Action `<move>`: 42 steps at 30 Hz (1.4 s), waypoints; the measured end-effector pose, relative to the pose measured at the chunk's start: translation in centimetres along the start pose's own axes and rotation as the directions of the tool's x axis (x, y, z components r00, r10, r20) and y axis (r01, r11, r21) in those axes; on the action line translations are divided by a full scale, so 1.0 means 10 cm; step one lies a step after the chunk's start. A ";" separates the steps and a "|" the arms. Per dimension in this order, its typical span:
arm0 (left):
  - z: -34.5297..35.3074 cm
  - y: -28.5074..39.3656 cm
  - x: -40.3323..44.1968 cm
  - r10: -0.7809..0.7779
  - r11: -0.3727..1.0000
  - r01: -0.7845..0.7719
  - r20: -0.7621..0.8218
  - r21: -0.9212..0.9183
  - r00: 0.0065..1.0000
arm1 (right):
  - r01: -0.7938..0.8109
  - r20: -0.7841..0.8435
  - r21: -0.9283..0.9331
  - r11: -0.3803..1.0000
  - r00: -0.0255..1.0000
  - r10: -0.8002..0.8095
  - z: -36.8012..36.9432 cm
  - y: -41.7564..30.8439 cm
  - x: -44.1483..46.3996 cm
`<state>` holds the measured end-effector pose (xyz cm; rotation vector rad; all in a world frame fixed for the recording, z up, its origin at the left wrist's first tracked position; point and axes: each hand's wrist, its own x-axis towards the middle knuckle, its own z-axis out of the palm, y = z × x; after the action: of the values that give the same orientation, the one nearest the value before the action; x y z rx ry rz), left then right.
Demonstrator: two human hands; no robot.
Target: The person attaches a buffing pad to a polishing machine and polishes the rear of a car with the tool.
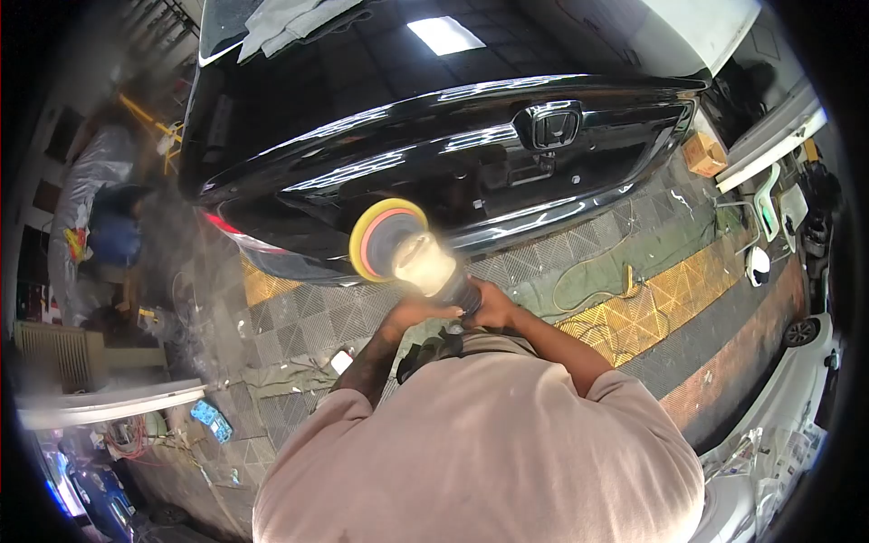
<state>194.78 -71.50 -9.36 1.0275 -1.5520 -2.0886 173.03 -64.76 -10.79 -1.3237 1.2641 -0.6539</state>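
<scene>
In front of my body I hold a car polisher (429, 263) with a light-coloured body and a dark rear end. Its round foam pad (365, 242), yellow with a pinkish-orange ring, faces the rear of a glossy black car (380, 176). Whether the pad touches the paint I cannot tell. My right hand (493, 305) is closed around the dark rear end. My left hand (419, 313) grips the side of the tool, its fingers partly hidden and slightly blurred. A badge (553, 128) sits on the trunk lid.
Grey cloths (294, 25) lie on top of the car. A cord (566, 276) loops over the green and yellow floor strips. To the right are a cardboard box (704, 155) and a green-and-white chair (768, 206). A blue patterned packet (211, 421) lies at lower left.
</scene>
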 end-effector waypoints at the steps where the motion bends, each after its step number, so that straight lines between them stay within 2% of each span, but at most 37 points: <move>1: 0.02 -0.11 0.11 0.063 0.998 -0.064 0.045 0.022 0.997 | -0.004 -0.004 0.004 1.000 1.000 0.004 -0.02 0.06 -0.02; 2: 0.06 -0.12 0.18 0.123 0.991 -0.127 0.092 0.039 0.988 | -0.006 -0.015 0.023 1.000 1.000 0.006 -0.05 0.11 -0.05; 3: 0.08 -0.13 0.24 0.117 0.992 -0.121 0.100 0.036 0.988 | -0.010 -0.027 0.042 0.999 1.000 0.011 -0.06 0.16 -0.09; 4: 0.11 -0.14 0.30 0.048 0.994 -0.060 0.124 0.094 0.991 | -0.086 -0.003 0.116 0.989 0.996 0.087 -0.09 0.22 -0.15; 5: 0.15 -0.17 0.35 -0.020 0.989 -0.002 0.147 0.151 0.989 | -0.097 -0.012 0.118 0.988 0.995 0.099 -0.09 0.27 -0.19; 6: 0.18 -0.19 0.38 0.089 0.987 -0.111 0.178 0.117 0.980 | -0.060 -0.014 0.099 0.993 0.998 0.062 -0.11 0.32 -0.21; 7: 0.23 -0.22 0.41 0.091 0.987 -0.114 0.191 0.110 0.977 | -0.022 -0.014 0.080 0.997 1.000 0.024 -0.14 0.37 -0.23; 9: 0.33 -0.17 0.38 0.232 0.943 -0.146 0.277 -0.299 0.932 | -0.064 -0.031 0.065 0.996 0.997 0.066 -0.16 0.35 -0.31; 10: 0.35 -0.13 0.36 0.183 0.970 -0.135 0.244 -0.201 0.952 | -0.095 -0.039 0.051 0.994 0.995 0.097 -0.17 0.34 -0.34; 11: 0.36 -0.18 0.42 0.181 0.970 -0.130 0.252 -0.205 0.951 | -0.101 -0.045 0.053 0.993 0.994 0.104 -0.18 0.35 -0.38; 13: 0.40 -0.33 0.57 0.198 0.979 -0.164 0.353 -0.123 0.915 | -0.171 -0.074 0.086 0.981 0.981 0.178 -0.20 0.41 -0.47; 17: 0.68 -0.39 0.53 0.189 0.979 -0.153 0.318 -0.135 0.929 | -0.281 -0.025 0.045 0.959 0.959 0.282 -0.42 0.32 -0.71; 18: 0.78 -0.36 0.50 0.175 0.960 -0.090 0.314 -0.266 0.933 | -0.202 -0.033 -0.006 0.979 0.979 0.202 -0.49 0.30 -0.77; 19: 0.86 -0.36 0.55 0.230 0.935 -0.119 0.315 -0.335 0.921 | -0.118 -0.035 -0.058 0.991 0.993 0.116 -0.56 0.29 -0.83; 20: 0.94 -0.36 0.60 0.285 0.904 -0.144 0.316 -0.404 0.905 | -0.117 -0.029 -0.065 0.991 0.993 0.115 -0.64 0.29 -0.87; 22: 1.11 -0.33 0.69 0.267 0.914 -0.134 0.320 -0.382 0.909 | -0.274 -0.020 -0.113 0.955 0.962 0.273 -0.77 0.34 -0.97; 23: 1.18 -0.33 0.71 0.242 0.926 -0.117 0.328 -0.358 0.913 | -0.266 0.010 -0.122 0.956 0.963 0.269 -0.81 0.40 -1.04; 25: 1.28 -0.25 0.69 0.162 0.944 -0.048 0.331 -0.328 0.930 | -0.236 -0.051 -0.085 0.968 0.971 0.232 -0.90 0.53 -1.10; 26: 1.32 -0.20 0.68 0.121 0.950 -0.012 0.331 -0.313 0.936 | -0.220 -0.017 -0.094 0.971 0.976 0.219 -0.92 0.48 -1.10; 28: 1.31 -0.19 0.62 0.179 0.941 -0.082 0.277 -0.328 0.944 | -0.310 0.025 -0.035 0.950 0.950 0.311 -0.96 0.28 -1.09; 30: 1.27 -0.27 0.59 0.273 0.926 -0.194 0.219 -0.325 0.937 | -0.302 0.078 -0.098 0.948 0.948 0.310 -0.95 0.26 -0.97; 33: 1.08 -0.34 0.39 0.275 0.883 -0.201 0.120 -0.424 0.954 | -0.281 0.159 -0.164 0.946 0.939 0.306 -0.84 0.17 -0.72; 34: 0.98 -0.34 0.33 0.257 0.919 -0.213 0.095 -0.332 0.962 | -0.269 0.199 -0.175 0.947 0.933 0.301 -0.78 0.11 -0.59; 35: 0.88 -0.40 0.27 0.255 0.921 -0.213 0.091 -0.326 0.963 | -0.258 0.238 -0.183 0.949 0.925 0.298 -0.71 0.06 -0.50; 36: 0.80 -0.45 0.19 0.225 0.918 -0.195 0.048 -0.346 0.973 | -0.134 0.237 -0.156 0.979 0.957 0.169 -0.62 0.06 -0.41; 39: 0.60 -0.44 0.02 0.188 0.917 -0.194 -0.050 -0.350 0.981 | -0.042 0.321 -0.109 0.993 0.944 0.075 -0.49 -0.09 -0.18; 41: 0.49 -0.36 -0.09 0.160 0.948 -0.177 -0.083 -0.266 0.984 | -0.026 0.330 -0.096 0.995 0.942 0.057 -0.37 -0.03 -0.07; 42: 0.45 -0.33 -0.11 0.098 0.975 -0.119 -0.119 -0.190 0.988 | -0.027 0.319 -0.070 0.997 0.947 0.048 -0.32 0.02 -0.02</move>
<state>192.81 -66.62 -11.36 0.9470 -1.2906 -2.0275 169.96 -65.61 -10.27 -1.3919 1.0485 -0.3537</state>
